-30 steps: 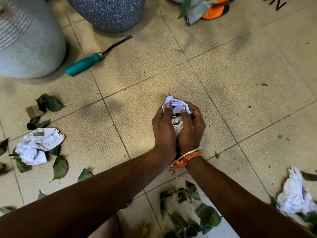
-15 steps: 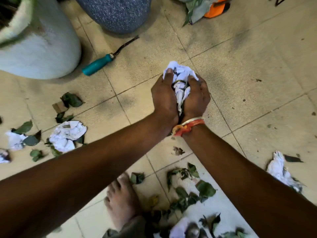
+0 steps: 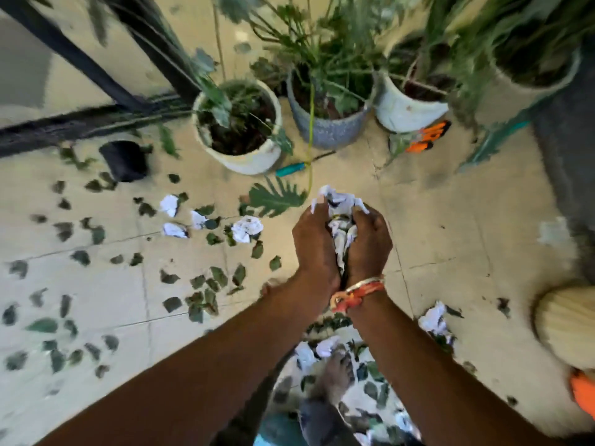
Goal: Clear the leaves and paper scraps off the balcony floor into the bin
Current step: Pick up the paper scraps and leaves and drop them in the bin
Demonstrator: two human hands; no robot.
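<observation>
While leaves [image 3: 201,300] and paper scraps [image 3: 246,228] lie on the balcony floor [image 3: 450,220] underfoot, a crumpled paper wad [image 3: 341,202] is clamped in the joint grip of left hand [image 3: 314,246] and right hand [image 3: 370,243]; farther left, a black container [image 3: 124,160], possibly the bin, is seen.

Two hands [image 3: 317,246] [image 3: 370,243], four potted plants [image 3: 238,156] [image 3: 328,133] [image 3: 409,114] [image 3: 515,91], one teal-handled tool [image 3: 289,169].

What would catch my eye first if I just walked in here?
Dead centre, the left hand and right hand clasp a wad of crumpled paper between them. Green leaves and white paper scraps litter the tiled floor to the left, and potted plants line the top edge.
</observation>
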